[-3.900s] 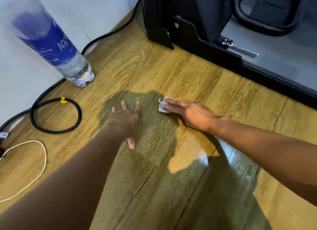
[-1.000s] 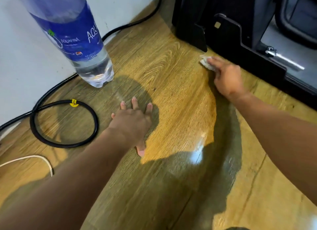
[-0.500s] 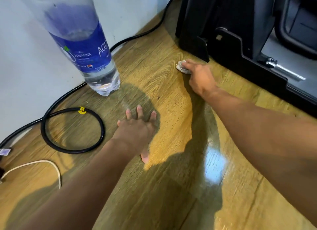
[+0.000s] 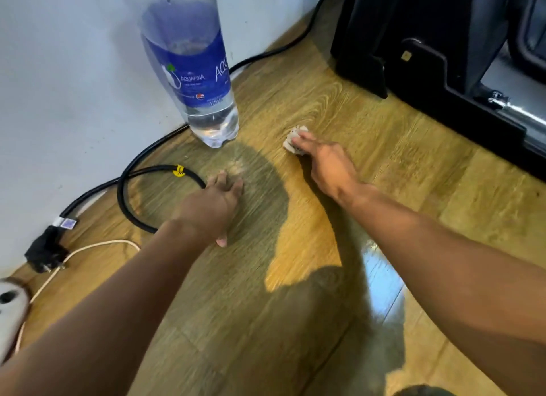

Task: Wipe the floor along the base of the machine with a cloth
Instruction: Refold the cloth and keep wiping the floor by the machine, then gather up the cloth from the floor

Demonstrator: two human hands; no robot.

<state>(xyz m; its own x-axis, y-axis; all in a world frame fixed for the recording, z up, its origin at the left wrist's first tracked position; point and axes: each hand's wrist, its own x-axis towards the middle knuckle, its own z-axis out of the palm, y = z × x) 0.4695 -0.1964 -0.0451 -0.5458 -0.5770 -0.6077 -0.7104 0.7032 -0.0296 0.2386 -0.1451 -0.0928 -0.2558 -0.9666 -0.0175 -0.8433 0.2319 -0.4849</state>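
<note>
A small white cloth [image 4: 293, 140] is pressed onto the wooden floor [image 4: 399, 165] under the fingertips of my right hand [image 4: 328, 165], which grips it. The cloth lies a little way out from the black machine base [image 4: 443, 76] at the upper right, roughly level with the water bottle. My left hand [image 4: 212, 206] rests flat on the floor with fingers spread, holding nothing, to the left of the cloth.
A large water bottle [image 4: 204, 70] with a blue label stands by the white wall [image 4: 59, 85]. A black cable loop [image 4: 133, 206] and plug [image 4: 44, 252] lie at the left, with a thin white cord [image 4: 97, 245]. A metal latch [image 4: 508, 106] sits on the machine.
My right hand has slid the cloth away from the machine's base, out and to the left across the floor. My left hand has stayed planted.
</note>
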